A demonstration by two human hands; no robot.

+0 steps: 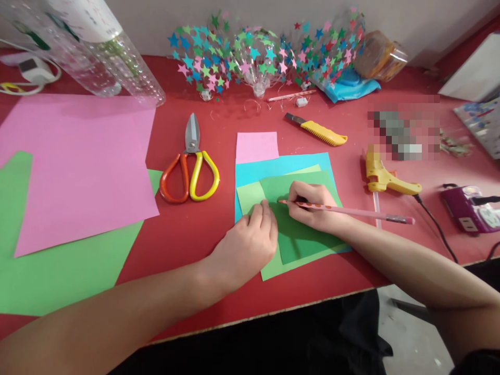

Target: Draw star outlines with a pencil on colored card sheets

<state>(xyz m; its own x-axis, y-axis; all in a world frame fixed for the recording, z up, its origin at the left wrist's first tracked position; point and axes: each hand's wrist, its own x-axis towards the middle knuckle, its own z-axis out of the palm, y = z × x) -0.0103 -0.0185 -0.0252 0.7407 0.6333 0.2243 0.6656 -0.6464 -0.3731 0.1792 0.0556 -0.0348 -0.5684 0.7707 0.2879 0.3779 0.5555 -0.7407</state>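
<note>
My right hand [314,205] is closed round a pink pencil [363,212] with a spotted pattern. The pencil's tip touches a dark green sheet [300,242] near its left edge. My left hand [253,237] rests on the papers just left of the tip. Its fingers are bent and pressed together; what lies under the fingertips is hidden. Beneath the dark green sheet lies a light green sheet [269,271], and under that a blue sheet [244,171]. A small pink piece of paper [257,146] touches the blue sheet's top edge.
Scissors [191,164] with red and yellow handles lie left of the papers. Behind are a yellow box cutter [324,133] and star-covered decorations [255,57]. A yellow glue gun [390,179] and purple power strip [469,211] stand right. Large pink paper [89,166] and plastic bottles [133,73] occupy the left.
</note>
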